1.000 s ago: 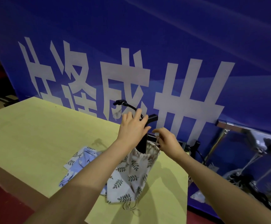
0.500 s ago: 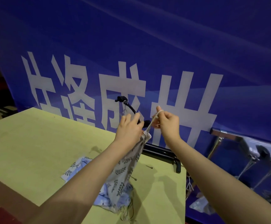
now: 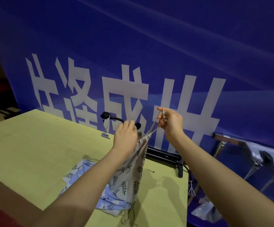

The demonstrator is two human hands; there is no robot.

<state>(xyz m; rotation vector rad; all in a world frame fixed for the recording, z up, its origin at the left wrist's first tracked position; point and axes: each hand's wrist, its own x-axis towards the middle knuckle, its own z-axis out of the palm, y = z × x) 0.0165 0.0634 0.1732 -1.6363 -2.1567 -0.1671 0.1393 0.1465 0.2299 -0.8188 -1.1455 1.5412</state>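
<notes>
Cinching the leaf-print pouch point(image 3: 133, 171) looks mostly done. The left hand point(image 3: 125, 136) grips its gathered neck, fingers curled round the cloth, while the right hand point(image 3: 170, 123) pinches the cord point(image 3: 153, 128) and holds it taut, up and to the right. The pouch hangs over the table point(image 3: 34, 145), its lower end down on a blue cloth point(image 3: 82, 174) near the right side. 1 black end point(image 3: 138, 126) pokes out at the mouth, so final tightening probably remains.

Blue banner point(image 3: 182, 46): four large white Chinese characters, lower parts hidden behind table point(image 3: 34, 145); reading uncertain.
</notes>
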